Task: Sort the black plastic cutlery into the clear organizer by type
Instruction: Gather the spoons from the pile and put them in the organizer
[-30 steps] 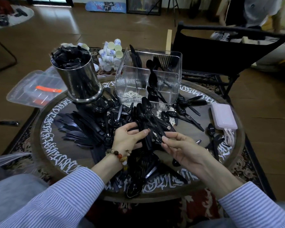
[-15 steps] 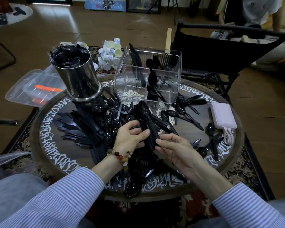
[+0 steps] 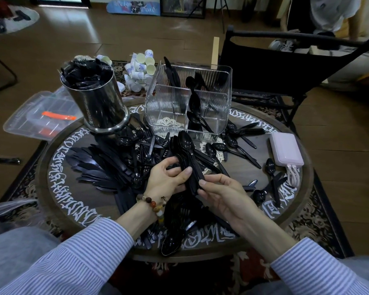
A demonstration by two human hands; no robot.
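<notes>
Between both hands: spoon stack; left hand, right hand grip handles, bowls above.

The floor is brown wood, and it shines where light hits it. A dark rug with flower shapes lies under the round counter. A black folding chair stands behind it. A skateboard and a picture frame lean on the far wall.

Home living room: wood floor, patterned rug, round coffee table, folding chair.
</notes>
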